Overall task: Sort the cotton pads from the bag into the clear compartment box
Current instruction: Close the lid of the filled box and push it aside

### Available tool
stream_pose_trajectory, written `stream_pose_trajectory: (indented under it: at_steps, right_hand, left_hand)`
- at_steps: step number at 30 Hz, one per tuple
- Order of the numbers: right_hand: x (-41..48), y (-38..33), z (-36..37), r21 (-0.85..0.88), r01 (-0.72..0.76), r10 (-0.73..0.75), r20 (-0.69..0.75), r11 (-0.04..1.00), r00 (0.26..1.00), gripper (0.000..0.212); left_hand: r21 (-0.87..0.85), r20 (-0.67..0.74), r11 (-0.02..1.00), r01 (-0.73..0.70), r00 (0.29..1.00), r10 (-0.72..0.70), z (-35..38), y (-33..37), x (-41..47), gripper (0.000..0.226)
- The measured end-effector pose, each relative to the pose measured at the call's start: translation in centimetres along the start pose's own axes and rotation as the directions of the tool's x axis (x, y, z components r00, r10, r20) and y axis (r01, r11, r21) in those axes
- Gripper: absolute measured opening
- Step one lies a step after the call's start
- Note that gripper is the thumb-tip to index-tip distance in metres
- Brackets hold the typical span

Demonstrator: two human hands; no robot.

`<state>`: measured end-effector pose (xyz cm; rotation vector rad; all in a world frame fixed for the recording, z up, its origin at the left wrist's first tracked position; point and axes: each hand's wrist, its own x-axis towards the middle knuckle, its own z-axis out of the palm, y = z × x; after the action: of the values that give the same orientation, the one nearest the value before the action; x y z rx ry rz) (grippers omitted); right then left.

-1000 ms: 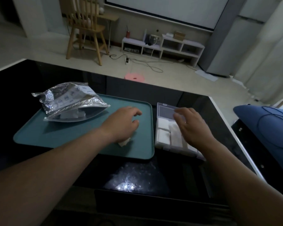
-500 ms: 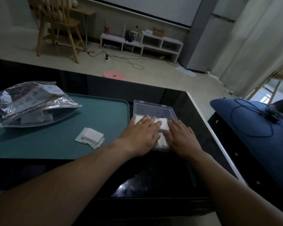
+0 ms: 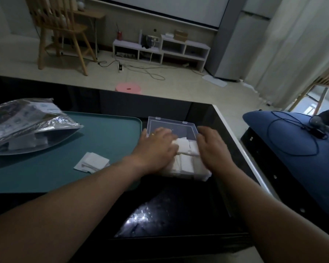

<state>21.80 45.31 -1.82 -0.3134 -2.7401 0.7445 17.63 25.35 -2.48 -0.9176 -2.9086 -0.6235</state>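
The clear compartment box (image 3: 180,123) sits on the black table just right of the teal tray, its lid standing open at the back. White cotton pads (image 3: 184,149) fill its compartments. My left hand (image 3: 156,149) lies flat over the box's left side, fingers straight on the pads. My right hand (image 3: 213,147) rests on the right side, fingers pointing toward the lid and slightly blurred. A small stack of loose cotton pads (image 3: 92,162) lies on the tray. The silver foil bag (image 3: 27,126) lies open at the tray's left, with more pads visible inside.
The teal tray (image 3: 110,130) covers the left part of the black glossy table (image 3: 179,209). A blue cushion with a black cable (image 3: 296,147) sits off the table's right edge. A pink stool (image 3: 128,88) stands beyond the far edge.
My left hand left a stack of pads on the tray and moved right onto the box. Both hands now lie on the pads in the box; the right hand has shifted slightly toward the lid.
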Motion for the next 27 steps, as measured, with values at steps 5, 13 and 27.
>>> stream_pose_trajectory:
  at_steps: [5,13,27]
  right_hand:
    - [5.0,1.7,-1.2,0.201,-0.394,0.362,0.179,0.897,0.915,0.030]
    - [7.4,2.4,0.5,0.239,-0.443,0.362,0.316,0.864,0.877,0.027]
    - [3.0,-1.4,-6.6,0.564,-0.426,0.327,0.274,0.707,0.905,0.036]
  left_hand:
    - [-0.263,-0.092,0.863,0.431,0.879,-0.468,-3.1,-4.3,3.4,0.036]
    - [-0.524,0.204,0.620,0.584,0.793,-0.574,-3.7,-5.6,5.2,0.029]
    - [-0.801,0.176,0.402,0.444,0.816,-0.551,-7.8,-2.7,1.8,0.048]
